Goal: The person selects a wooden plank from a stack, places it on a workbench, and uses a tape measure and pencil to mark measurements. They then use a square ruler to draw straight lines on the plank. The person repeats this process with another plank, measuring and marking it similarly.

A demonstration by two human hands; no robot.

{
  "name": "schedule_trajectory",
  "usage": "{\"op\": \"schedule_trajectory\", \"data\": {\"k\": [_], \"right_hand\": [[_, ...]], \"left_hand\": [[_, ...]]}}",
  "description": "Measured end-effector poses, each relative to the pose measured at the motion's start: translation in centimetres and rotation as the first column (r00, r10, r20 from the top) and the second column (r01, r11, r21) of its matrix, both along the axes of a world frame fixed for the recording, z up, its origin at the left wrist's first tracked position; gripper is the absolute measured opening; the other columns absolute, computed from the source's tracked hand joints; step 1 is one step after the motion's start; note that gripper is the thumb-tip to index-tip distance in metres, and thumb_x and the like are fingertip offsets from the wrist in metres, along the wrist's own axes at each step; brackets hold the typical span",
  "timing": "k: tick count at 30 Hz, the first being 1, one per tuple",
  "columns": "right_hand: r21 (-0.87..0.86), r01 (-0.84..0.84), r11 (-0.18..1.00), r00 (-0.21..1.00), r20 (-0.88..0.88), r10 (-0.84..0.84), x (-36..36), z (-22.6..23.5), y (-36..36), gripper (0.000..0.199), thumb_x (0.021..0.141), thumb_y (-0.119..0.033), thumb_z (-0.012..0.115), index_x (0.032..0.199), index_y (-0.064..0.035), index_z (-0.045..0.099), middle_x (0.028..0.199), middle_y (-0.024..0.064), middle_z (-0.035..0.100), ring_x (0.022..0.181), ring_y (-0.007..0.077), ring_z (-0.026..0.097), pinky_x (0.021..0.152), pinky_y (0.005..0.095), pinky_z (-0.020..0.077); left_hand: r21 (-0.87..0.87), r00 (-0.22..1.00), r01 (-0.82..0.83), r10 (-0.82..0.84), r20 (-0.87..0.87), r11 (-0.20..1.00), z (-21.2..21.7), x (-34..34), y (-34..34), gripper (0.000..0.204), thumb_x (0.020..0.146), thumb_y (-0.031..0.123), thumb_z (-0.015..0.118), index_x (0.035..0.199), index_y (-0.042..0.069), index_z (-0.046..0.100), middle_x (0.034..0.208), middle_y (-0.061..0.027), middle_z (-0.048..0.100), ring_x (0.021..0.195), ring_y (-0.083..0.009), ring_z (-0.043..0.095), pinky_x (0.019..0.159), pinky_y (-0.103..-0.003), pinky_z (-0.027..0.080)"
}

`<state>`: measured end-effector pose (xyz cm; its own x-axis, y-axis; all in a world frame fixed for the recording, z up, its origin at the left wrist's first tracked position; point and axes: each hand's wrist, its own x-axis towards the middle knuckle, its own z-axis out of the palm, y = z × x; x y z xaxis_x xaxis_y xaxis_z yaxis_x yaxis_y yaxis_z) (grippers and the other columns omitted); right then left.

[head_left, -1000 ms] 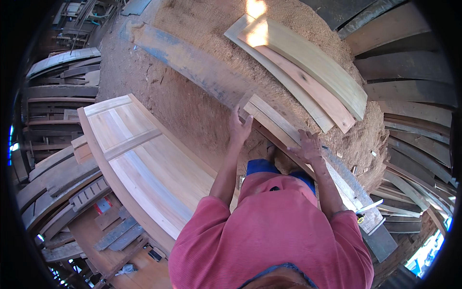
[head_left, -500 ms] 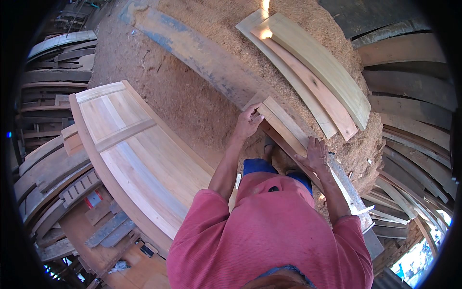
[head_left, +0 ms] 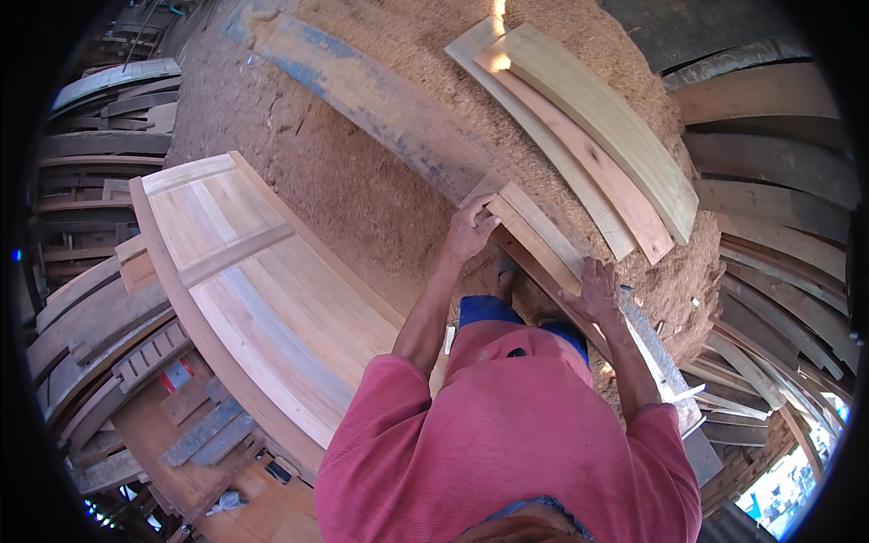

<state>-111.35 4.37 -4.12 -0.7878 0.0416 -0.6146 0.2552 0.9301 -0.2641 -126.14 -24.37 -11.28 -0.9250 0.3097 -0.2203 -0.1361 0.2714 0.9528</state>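
A short wooden board [head_left: 541, 233] with pale faces lies on the long worn plank [head_left: 398, 136] in front of me. Around its left end my left hand [head_left: 471, 228] is closed, with the thumb on the near side and fingers over the top. At the board's right end my right hand [head_left: 599, 291] grips the edge, thumb toward the left and fingers along the far side. The board's underside cannot be seen.
To the left stands a large panelled wooden door [head_left: 272, 271]. Beyond the plank, several cut boards [head_left: 597, 118] lie on sawdust [head_left: 398, 36]. Stacked lumber fills the left side [head_left: 100, 308] and right side [head_left: 778, 199]. A metal-edged surface [head_left: 665, 362] is beside my right forearm.
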Motion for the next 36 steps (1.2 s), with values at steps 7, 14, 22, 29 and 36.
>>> {"op": "schedule_trajectory", "data": {"k": [7, 14, 22, 29, 36], "right_hand": [[-0.067, 0.132, 0.989, 0.984, -0.113, -0.139, 1.0, 0.0, 0.9, 0.084, 0.079, -0.053, 0.081, 0.144, -0.0073, 0.053, 0.14, 0.0218, 0.057, 0.131, 0.0425, 0.051, 0.111, 0.0546, 0.0411], [-0.08, 0.551, 0.831, 0.792, -0.266, -0.55, 8.8, -2.6, 9.3, 0.045, 0.09, -0.014, 0.066, 0.134, -0.0057, 0.061, 0.124, 0.0276, 0.065, 0.117, 0.0453, 0.062, 0.103, 0.0514, 0.0498], [-0.052, 0.9, 0.433, 0.39, -0.35, -0.852, 27.2, -2.1, 18.9, 0.03, 0.101, -0.018, 0.05, 0.121, -0.0063, 0.069, 0.111, 0.0257, 0.072, 0.106, 0.0413, 0.069, 0.089, 0.0503, 0.0531], [0.031, 0.966, -0.256, -0.216, -0.44, -0.871, 48.2, -0.1, 22.3, 0.041, 0.097, -0.037, 0.06, 0.113, -0.0024, 0.074, 0.101, 0.0248, 0.075, 0.102, 0.0407, 0.072, 0.088, 0.0486, 0.0534], [0.037, 0.892, -0.451, -0.44, -0.157, -0.884, 57.2, -5.6, 22.2, 0.058, 0.086, -0.052, 0.073, 0.11, 0.0007, 0.076, 0.107, 0.025, 0.075, 0.104, 0.0407, 0.071, 0.093, 0.0468, 0.0534]], "left_hand": [[-0.552, 0.827, 0.223, -0.455, -0.329, 0.803, 5.7, 2.6, 5.9, 0.09, 0.087, 0.031, 0.079, 0.162, 0.016, 0.031, 0.163, -0.0286, 0.029, 0.152, -0.0494, 0.023, 0.124, -0.062, 0.017], [-0.721, 0.245, 0.64, -0.96, -0.135, 0.265, 6.6, 8.6, 16.0, 0.1, 0.083, 0.046, 0.081, 0.162, 0.011, 0.031, 0.156, -0.0248, 0.041, 0.149, -0.0418, 0.031, 0.126, -0.059, 0.016], [-0.801, 0.159, 0.578, -0.984, -0.076, 0.155, 4.6, 12.0, 19.3, 0.075, 0.073, 0.03, 0.083, 0.14, 0.005, 0.058, 0.13, -0.0187, 0.058, 0.127, -0.038, 0.05, 0.107, -0.055, 0.039], [-0.833, 0.148, 0.499, -0.971, -0.19, 0.239, 4.2, 12.3, 20.4, 0.088, 0.059, 0.031, 0.091, 0.135, 0.01, 0.052, 0.125, -0.013, 0.054, 0.12, -0.0346, 0.049, 0.104, -0.054, 0.034], [-0.845, 0.174, 0.448, -0.955, -0.239, 0.293, 3.3, 13.6, 21.0, 0.098, 0.054, 0.036, 0.095, 0.136, 0.011, 0.047, 0.127, -0.013, 0.051, 0.124, -0.0361, 0.047, 0.107, -0.057, 0.031]]}}
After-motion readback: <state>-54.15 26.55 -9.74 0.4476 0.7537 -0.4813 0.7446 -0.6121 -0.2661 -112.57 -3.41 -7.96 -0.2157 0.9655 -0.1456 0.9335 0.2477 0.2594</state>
